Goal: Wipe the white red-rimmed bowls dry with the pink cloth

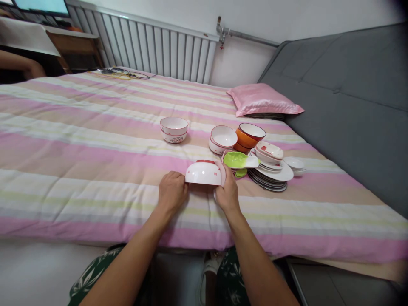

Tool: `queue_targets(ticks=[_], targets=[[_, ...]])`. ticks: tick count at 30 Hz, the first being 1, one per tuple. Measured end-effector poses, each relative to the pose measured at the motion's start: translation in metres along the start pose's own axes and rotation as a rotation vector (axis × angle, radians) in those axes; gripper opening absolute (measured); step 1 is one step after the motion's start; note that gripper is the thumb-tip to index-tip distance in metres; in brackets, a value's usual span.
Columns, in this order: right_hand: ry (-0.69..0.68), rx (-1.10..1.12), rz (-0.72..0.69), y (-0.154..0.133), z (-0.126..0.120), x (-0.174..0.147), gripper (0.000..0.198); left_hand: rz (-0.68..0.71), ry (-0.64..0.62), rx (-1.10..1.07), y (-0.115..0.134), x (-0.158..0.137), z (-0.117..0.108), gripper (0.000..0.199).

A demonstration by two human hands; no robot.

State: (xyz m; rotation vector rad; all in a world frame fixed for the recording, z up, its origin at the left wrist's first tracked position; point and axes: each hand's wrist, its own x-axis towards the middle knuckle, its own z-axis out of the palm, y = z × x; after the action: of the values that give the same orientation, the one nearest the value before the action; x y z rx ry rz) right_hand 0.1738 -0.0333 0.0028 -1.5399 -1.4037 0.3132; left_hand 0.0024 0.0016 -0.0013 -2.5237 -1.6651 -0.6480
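Observation:
A white bowl (201,174) with small red marks is tipped over between my hands, its rim toward me and its red-edged base facing away. My left hand (173,191) grips the rim on the left, and my right hand (228,193) closes on the right side. Something pale pink lies between the right fingers and the bowl; I cannot make out what it is. Just beyond the right hand sits a green leaf-shaped dish (236,160) with a white end. Two stacked white bowls (174,131) stand farther off to the left.
Right of my hands are white bowls (223,138), orange bowls (247,140), stacked plates (277,173) topped with small dishes (269,152), and more small dishes (295,165). A pink pillow (264,98) and cables (124,73) lie on the striped bed (79,170). Another person's arm (21,63) shows left.

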Motion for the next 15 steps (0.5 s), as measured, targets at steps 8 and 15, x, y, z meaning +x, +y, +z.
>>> queue_targets(ticks=[8, 15], targets=[[0.001, -0.002, 0.012, 0.0017, 0.0012, -0.0007, 0.074, 0.053, 0.063, 0.019, -0.0013, -0.0012, -0.0029, 0.019], [0.033, -0.015, -0.014, 0.0021, 0.0022, -0.0011, 0.071, 0.085, 0.11, 0.041, -0.0005, -0.0024, -0.0064, 0.017]])
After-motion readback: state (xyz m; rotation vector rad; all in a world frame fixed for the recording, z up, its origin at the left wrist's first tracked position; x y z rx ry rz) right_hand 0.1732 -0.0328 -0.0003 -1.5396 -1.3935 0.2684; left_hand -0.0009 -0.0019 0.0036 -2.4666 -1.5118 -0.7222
